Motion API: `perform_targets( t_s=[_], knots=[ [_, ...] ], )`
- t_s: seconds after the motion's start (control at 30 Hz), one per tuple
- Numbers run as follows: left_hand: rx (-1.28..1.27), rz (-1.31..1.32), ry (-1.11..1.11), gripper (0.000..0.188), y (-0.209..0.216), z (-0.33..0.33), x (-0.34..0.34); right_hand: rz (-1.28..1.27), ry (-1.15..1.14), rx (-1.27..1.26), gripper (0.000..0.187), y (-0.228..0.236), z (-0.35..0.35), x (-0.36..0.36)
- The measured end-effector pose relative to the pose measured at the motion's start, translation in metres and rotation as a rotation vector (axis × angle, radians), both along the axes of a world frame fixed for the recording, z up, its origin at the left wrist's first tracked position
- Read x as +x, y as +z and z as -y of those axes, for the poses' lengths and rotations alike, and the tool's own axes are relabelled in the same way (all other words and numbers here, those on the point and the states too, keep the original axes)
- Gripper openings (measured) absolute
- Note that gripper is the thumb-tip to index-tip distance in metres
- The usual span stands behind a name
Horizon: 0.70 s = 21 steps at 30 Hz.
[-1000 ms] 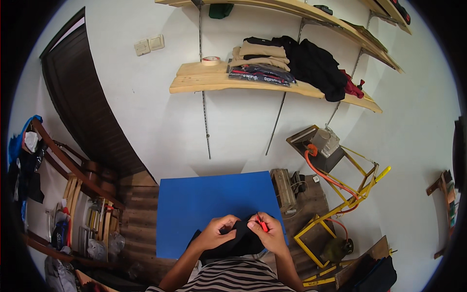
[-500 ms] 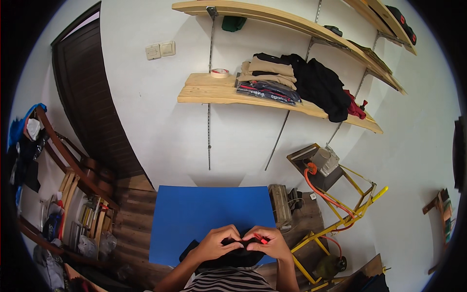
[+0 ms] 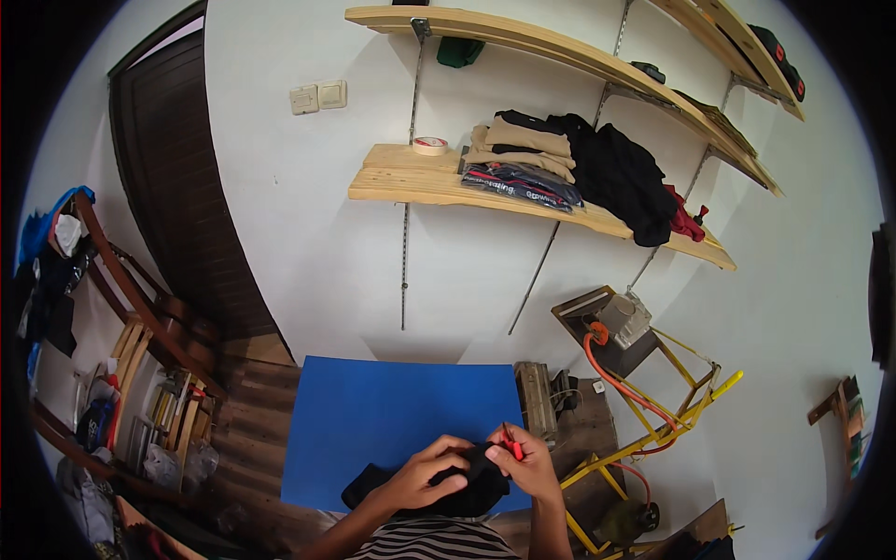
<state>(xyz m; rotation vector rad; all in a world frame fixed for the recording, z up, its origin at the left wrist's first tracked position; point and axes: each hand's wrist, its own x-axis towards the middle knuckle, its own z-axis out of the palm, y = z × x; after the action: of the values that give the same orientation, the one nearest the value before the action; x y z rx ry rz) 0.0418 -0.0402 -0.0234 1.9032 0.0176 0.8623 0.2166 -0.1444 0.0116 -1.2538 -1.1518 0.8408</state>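
Note:
A piece of black cloth (image 3: 476,497) lies bunched at the near edge of a blue tabletop (image 3: 392,401), close to my body. My left hand (image 3: 429,474) is closed on it, fingers curled into a raised fold. Close beside, my right hand (image 3: 530,467) grips a small red-handled tool (image 3: 515,450) whose thin dark tip points up and away. The fingertips of that hand are also at the edge of the cloth. The tool is too small and partly covered to tell its exact kind.
Right of the table stand a grey box-like unit (image 3: 536,401) and a yellow metal frame (image 3: 644,443) with an orange hose (image 3: 635,381). Above the far side, a wooden shelf (image 3: 411,184) holds folded clothes (image 3: 525,149) and a tape roll (image 3: 430,146). Cluttered racks (image 3: 140,411) line the left.
My hands have moved slightly apart from their fingertip-to-fingertip pinch. The right hand has turned, so the red tool now points upward. The cloth fold is lifted between them.

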Motion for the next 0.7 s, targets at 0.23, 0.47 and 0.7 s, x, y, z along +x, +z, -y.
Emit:
perform_targets(
  t_s=[0.23, 0.47, 0.7],
  knots=[
    [0.320, -0.474, 0.173, 0.050, -0.049, -0.004, -0.002, -0.020, -0.268, 0.166, 0.010, 0.020, 0.010, 0.013],
    [0.236, -0.706, 0.167, 0.053, -0.071, -0.039, -0.030, 0.178, -0.506, 0.382, 0.013, 0.059, 0.016, 0.053],
    [0.755, -0.138, 0.525, 0.037, 0.034, -0.036, -0.046, 0.036, -0.862, 0.522, 0.012, 0.091, 0.002, 0.077]
  ],
)
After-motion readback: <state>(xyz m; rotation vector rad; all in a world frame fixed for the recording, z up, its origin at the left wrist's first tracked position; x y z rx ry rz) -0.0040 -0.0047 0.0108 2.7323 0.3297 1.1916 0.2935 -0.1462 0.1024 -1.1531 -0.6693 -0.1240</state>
